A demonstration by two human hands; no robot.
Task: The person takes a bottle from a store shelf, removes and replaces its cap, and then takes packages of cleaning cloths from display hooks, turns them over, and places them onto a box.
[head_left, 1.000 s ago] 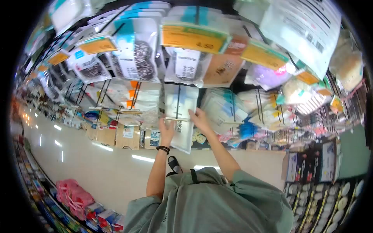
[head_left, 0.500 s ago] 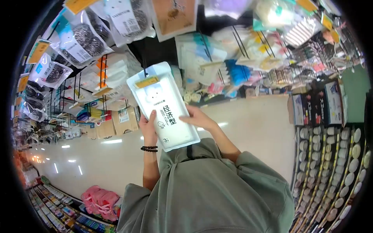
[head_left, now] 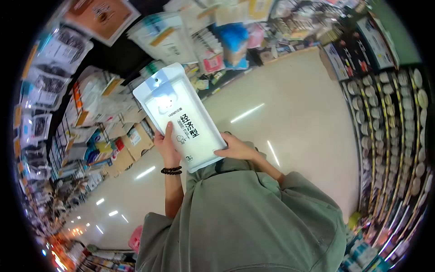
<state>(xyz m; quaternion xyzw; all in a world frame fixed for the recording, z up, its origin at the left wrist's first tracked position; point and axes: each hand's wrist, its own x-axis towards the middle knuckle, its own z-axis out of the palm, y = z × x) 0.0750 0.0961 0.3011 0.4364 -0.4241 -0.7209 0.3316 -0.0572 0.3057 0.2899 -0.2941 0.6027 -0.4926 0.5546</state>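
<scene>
A flat white packet [head_left: 188, 120] with a pale blue top, a hang hole, a cartoon animal and black Chinese lettering is between my two hands, in front of my body. My left hand [head_left: 167, 146] grips its lower left edge, thumb lying on the front face; a dark bead bracelet is on that wrist. My right hand [head_left: 234, 147] holds the lower right edge, with the thumb on the front. The other fingers are mostly hidden behind the packet, whose contents I cannot make out.
Hanging packets [head_left: 165, 38] fill the display ahead, with bagged metal scourers [head_left: 50, 88] at left. Cardboard-coloured packs [head_left: 136, 140] hang low. Stacked boxes [head_left: 362, 50] stand at upper right, above a rack of round items [head_left: 385, 131]. Shiny floor [head_left: 290, 113] lies between.
The packet has come off its display hook and away from the yellow price tag, nearer my body. Both hands still grip it. My view has turned, shifting the shelves leftward.
</scene>
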